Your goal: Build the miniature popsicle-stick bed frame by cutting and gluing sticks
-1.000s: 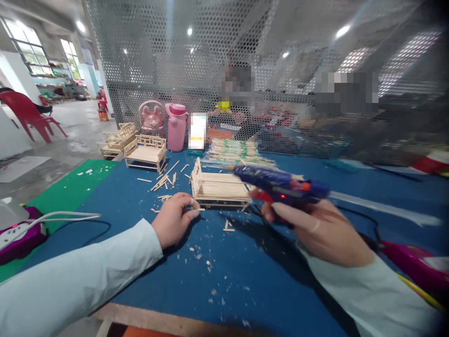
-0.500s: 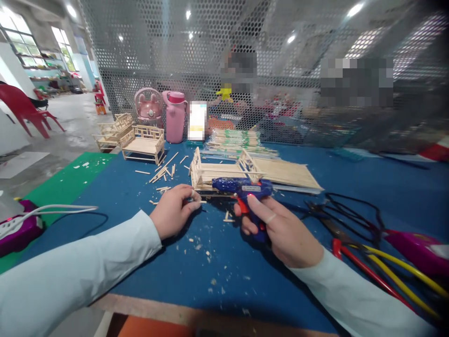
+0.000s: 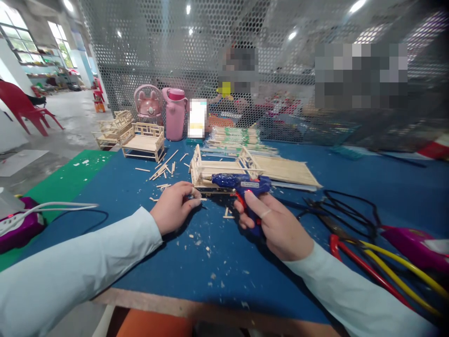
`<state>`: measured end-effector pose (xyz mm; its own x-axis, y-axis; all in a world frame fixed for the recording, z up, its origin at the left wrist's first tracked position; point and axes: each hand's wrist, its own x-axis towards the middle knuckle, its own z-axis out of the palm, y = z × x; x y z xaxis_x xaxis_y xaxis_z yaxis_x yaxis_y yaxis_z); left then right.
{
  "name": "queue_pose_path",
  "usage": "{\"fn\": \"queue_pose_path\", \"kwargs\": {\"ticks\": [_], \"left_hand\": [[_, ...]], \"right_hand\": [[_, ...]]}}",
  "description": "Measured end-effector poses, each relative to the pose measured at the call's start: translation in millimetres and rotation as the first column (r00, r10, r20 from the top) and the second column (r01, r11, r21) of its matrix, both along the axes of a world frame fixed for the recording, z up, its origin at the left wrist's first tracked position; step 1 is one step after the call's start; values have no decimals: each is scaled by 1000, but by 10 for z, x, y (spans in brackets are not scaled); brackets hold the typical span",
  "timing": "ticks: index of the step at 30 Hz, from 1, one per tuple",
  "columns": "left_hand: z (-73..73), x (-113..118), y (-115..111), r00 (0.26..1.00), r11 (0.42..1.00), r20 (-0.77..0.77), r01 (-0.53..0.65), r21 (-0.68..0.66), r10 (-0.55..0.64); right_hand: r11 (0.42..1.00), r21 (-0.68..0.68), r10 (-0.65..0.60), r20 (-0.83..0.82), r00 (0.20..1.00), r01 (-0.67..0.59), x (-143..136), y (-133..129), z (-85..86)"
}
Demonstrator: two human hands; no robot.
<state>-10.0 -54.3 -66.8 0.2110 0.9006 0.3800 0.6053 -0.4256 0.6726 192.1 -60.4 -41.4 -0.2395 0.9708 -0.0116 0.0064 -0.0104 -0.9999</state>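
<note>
My right hand (image 3: 277, 220) is wrapped round a blue hot glue gun (image 3: 242, 182), its nozzle pointing left at the near left corner of a miniature wooden bed frame (image 3: 219, 167). Whether the nozzle touches the wood I cannot tell. Just left of that corner, my left hand (image 3: 175, 206) pinches a short wooden stick (image 3: 202, 199), whose end pokes out past the fingertips. Behind the frame, to its right, lies a flat panel of thin sticks (image 3: 289, 172). Small stick offcuts (image 3: 228, 214) rest on the blue table between my hands.
Two finished-looking miniature benches (image 3: 142, 140) stand at the back left beside a pink bottle (image 3: 175, 114) and a phone (image 3: 197, 118). Bundled sticks (image 3: 235, 138) lie behind the frame. Pliers with red and yellow handles (image 3: 372, 262) and a black cable (image 3: 354, 210) lie at right. Perforated metal screens the back.
The glue gun and my right hand have shifted very slightly left and up in the picture. My left hand keeps its pinch on the stick.
</note>
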Motion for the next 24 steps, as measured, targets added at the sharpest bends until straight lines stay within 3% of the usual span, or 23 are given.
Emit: {"fn": "queue_pose_path", "kwargs": {"ticks": [15, 24], "left_hand": [[6, -2, -4, 1000, 1000, -13, 3, -13, -3], [25, 0, -6, 1000, 999, -10, 3, -44, -4]], "right_hand": [[999, 29, 21, 16, 1000, -21, -8, -10, -22], [989, 145, -6, 110, 994, -10, 32, -2, 3]]}}
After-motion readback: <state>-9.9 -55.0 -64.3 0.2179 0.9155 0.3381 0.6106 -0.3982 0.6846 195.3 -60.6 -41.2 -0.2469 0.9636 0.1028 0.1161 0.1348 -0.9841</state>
